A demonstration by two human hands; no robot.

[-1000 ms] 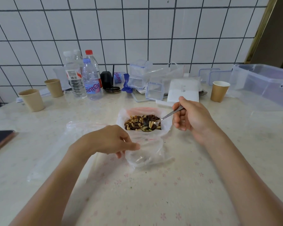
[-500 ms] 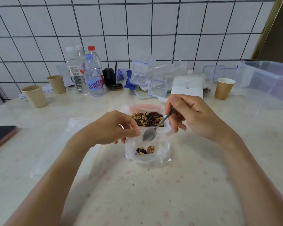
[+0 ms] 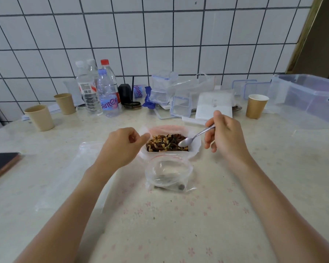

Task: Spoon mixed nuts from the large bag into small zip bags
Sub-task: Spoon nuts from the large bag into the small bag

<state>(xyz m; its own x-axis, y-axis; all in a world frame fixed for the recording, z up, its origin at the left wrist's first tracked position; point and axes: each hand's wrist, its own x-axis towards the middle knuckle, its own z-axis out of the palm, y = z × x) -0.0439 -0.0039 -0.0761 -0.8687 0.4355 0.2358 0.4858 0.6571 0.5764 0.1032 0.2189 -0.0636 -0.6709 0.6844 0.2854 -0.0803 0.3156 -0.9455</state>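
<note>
The large bag point(image 3: 196, 147) stands open at the table's middle, rim rolled down, full of mixed nuts point(image 3: 162, 143). Just in front of it sits a small clear zip bag point(image 3: 167, 172), mouth open, a few nuts at its bottom. My right hand point(image 3: 226, 138) grips a metal spoon point(image 3: 198, 133) whose empty bowl hovers over the nuts at the bag's right side. My left hand point(image 3: 120, 149) has curled fingers and pinches the large bag's left rim.
Flat empty plastic bags point(image 3: 68, 173) lie left of my left forearm, a phone point(image 3: 2, 165) at the left edge. Along the wall stand paper cups point(image 3: 40, 118), water bottles point(image 3: 106, 93), clear lidded containers point(image 3: 179, 100), a white box point(image 3: 214, 107) and a big clear bin point(image 3: 308, 100).
The spoon tipped nuts into the small zip bag, then rose back over the large bag. My left hand let go of the small bag's rim and moved to the large bag's edge.
</note>
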